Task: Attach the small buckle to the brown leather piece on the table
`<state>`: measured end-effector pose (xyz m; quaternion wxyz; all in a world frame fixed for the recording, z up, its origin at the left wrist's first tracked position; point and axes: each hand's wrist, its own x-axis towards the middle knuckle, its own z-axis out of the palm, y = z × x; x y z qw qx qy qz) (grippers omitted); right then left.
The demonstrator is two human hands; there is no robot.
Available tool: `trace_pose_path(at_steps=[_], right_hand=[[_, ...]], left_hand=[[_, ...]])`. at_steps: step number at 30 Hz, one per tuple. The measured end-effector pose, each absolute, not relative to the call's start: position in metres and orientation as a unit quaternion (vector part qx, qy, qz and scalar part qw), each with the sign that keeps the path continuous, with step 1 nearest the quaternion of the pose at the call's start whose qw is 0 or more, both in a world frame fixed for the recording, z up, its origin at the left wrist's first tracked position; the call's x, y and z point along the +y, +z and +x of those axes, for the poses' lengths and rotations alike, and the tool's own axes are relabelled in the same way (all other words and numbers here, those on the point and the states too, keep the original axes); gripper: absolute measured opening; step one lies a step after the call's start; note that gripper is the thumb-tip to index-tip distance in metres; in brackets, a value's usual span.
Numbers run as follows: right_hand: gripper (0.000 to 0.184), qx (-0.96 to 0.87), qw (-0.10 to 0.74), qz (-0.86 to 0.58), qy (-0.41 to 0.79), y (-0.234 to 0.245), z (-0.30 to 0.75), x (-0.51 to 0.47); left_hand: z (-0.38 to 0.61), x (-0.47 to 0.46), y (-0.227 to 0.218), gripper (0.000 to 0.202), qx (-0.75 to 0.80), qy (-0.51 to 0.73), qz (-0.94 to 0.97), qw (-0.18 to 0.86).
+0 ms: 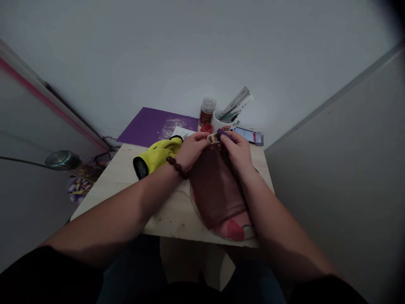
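Note:
A dark red-brown rubbery bag (218, 190), shaped like a hot-water bottle, lies on the small wooden table (126, 173) with its pink end toward me. My left hand (191, 150), with a bead bracelet on the wrist, pinches a small beige piece (212, 138) at the bag's far end. My right hand (237, 150) is closed on a small purple object (225, 134) right beside that piece. Both hands meet above the bag's neck.
A yellow glove (158, 155) lies left of my hands. Behind it are a purple sheet (152, 124), a white paper, a small jar (207, 110), a white mug holding rulers (232, 110), a red cap and a phone (245, 134). Walls close in on both sides.

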<state>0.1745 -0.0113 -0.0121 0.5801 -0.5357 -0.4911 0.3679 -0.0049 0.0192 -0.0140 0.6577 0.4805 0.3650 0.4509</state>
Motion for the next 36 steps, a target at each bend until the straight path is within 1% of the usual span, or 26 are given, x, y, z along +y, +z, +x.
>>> trace_pose_path(at_steps=[3,5,8,11,12,16,19,24,27,30,33,36], right_hand=[[0.031,-0.512,0.572,-0.547,0.334,-0.012,0.175,-0.011],[0.031,-0.523,0.569,-0.548,0.321,-0.012,0.176,-0.011],[0.034,-0.532,0.572,-0.541,0.313,-0.013,0.178,-0.012],[0.040,-0.524,0.578,-0.541,0.314,-0.013,0.179,-0.013],[0.039,-0.520,0.582,-0.540,0.314,-0.012,0.180,-0.013],[0.025,-0.542,0.588,-0.530,0.281,-0.012,0.178,-0.013],[0.019,-0.616,0.551,-0.519,0.217,-0.016,0.177,-0.011],[0.028,-0.700,0.482,-0.520,0.089,-0.024,0.183,-0.008],[0.030,-0.718,0.455,-0.524,0.054,-0.026,0.186,-0.007],[0.027,-0.731,0.436,-0.523,0.047,-0.028,0.185,-0.007],[0.024,-0.730,0.450,-0.513,0.044,-0.026,0.183,-0.008],[0.024,-0.695,0.504,-0.512,0.034,-0.022,0.184,-0.010]], left_hand=[[-0.005,0.017,-0.012,0.011,0.382,0.435,0.465,0.670],[-0.005,0.016,-0.009,0.014,0.392,0.417,0.455,0.682],[-0.004,0.014,-0.006,0.020,0.399,0.402,0.451,0.690],[-0.004,0.014,-0.007,0.022,0.394,0.408,0.448,0.691],[-0.004,0.014,-0.008,0.022,0.393,0.412,0.446,0.690],[-0.004,0.017,-0.012,0.022,0.366,0.431,0.441,0.697],[-0.004,0.019,-0.014,0.024,0.338,0.433,0.431,0.716],[-0.005,0.017,-0.011,0.018,0.367,0.414,0.415,0.722],[-0.005,0.015,-0.007,0.012,0.384,0.394,0.422,0.721],[-0.005,0.015,-0.007,0.011,0.384,0.389,0.426,0.720],[-0.005,0.016,-0.008,0.012,0.375,0.407,0.424,0.717],[-0.005,0.017,-0.010,0.010,0.376,0.411,0.435,0.707]])
